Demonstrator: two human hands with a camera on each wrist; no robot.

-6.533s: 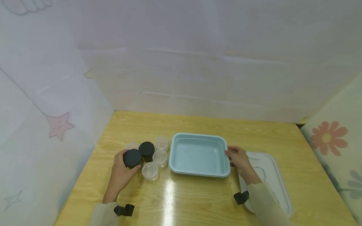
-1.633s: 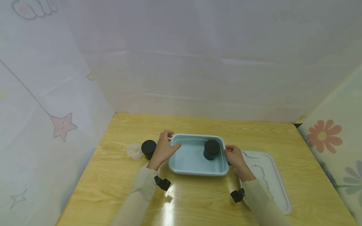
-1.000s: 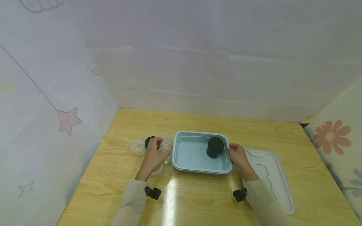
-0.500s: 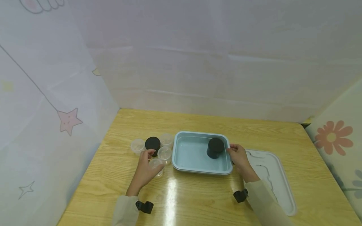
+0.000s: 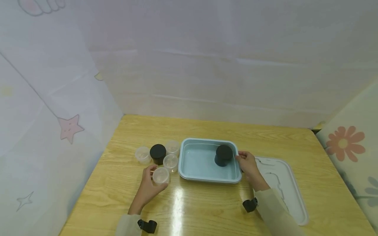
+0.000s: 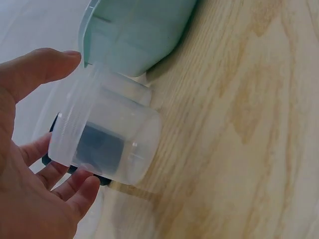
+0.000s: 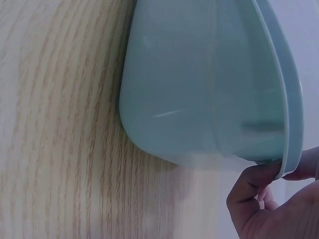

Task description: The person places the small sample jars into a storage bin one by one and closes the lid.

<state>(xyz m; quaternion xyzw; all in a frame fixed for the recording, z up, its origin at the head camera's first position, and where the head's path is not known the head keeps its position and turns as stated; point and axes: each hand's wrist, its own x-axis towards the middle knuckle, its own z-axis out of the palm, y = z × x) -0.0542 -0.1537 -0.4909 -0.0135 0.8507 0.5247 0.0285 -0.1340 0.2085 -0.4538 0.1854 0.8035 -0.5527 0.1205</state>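
Observation:
In the head view, my left hand [image 5: 149,188] curves around the nearest clear plastic jar [image 5: 160,175], which stands upright on the table. The left wrist view shows the thumb [image 6: 60,62] apart from the lid and the fingers spread along the jar's other side. My right hand [image 5: 249,167] pinches the right rim of a light blue plastic bin [image 5: 198,164], thumb above and fingers under the lip, as the right wrist view shows. Inside the bin, at its right, stands a dark jar with a black lid [image 5: 223,154].
Beside the bin, another black-lidded jar [image 5: 157,152] stands among several clear jars [image 5: 170,162]. A white lid-like panel [image 5: 283,186] lies at the right, partly under the right forearm. The wooden table [image 5: 206,209] meets patterned sheets at its back and sides.
One black-lidded jar went from the left group into the bin. Since then my left hand has drawn back left and down to the nearest clear jar. The right hand stays at the bin's rim.

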